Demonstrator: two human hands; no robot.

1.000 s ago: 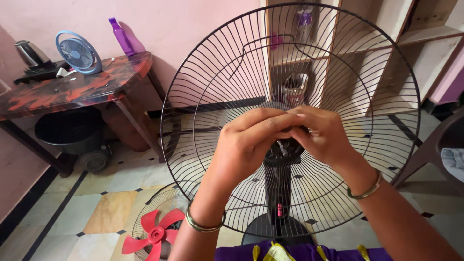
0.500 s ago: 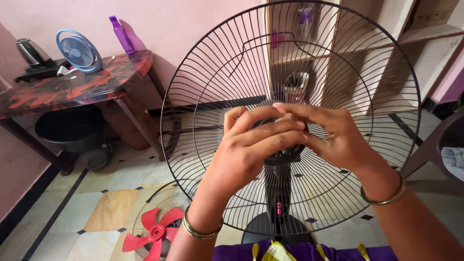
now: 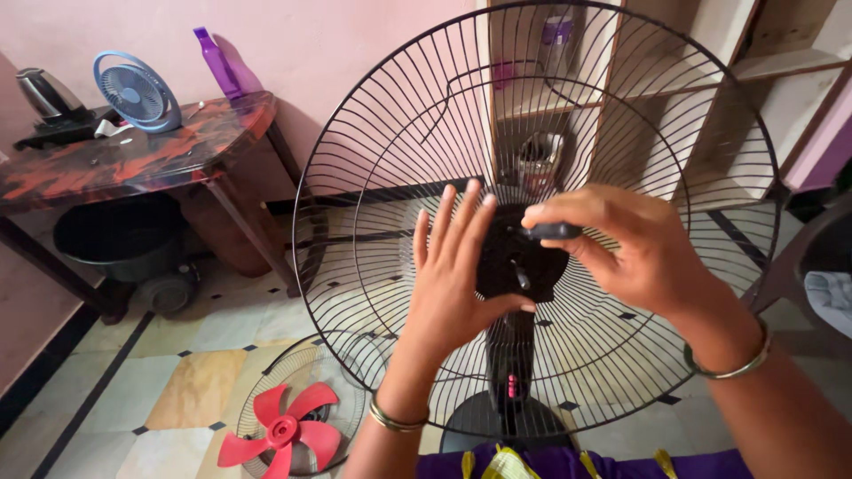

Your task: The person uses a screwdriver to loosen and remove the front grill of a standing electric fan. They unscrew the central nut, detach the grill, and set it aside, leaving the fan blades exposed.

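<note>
Where both hands were closed together over the hub of the black wire fan guard [image 3: 399,160] half a second ago, they are now parted, and the black motor hub [image 3: 519,262] with its short shaft is laid bare between them. The left hand [image 3: 453,284] is opened flat, its fingers [image 3: 448,222] stretched straight up and spread against the wires just left of the hub, with only the thumb laid under the hub's lower edge; nothing is gripped by it. The right hand [image 3: 639,253] is drawn a little to the right and is pinched shut on a small black ring-like part [image 3: 552,231], held between thumb and forefinger just above and right of the shaft, apart from it. The part is judged to be a nut or cap loosened from the shaft, though its exact form cannot be made out.

The guard is seen upright on its stand, the dark round base [image 3: 506,426] below it. A red fan blade [image 3: 280,435] is laid in a second wire guard [image 3: 342,355] on the tiled floor [image 3: 177,390] at lower left, so the blade is already off. A red-and-black table [image 3: 133,160] with a small blue fan [image 3: 133,90], a kettle [image 3: 40,93] and a purple bottle [image 3: 217,64] is seen by the pink wall.
</note>
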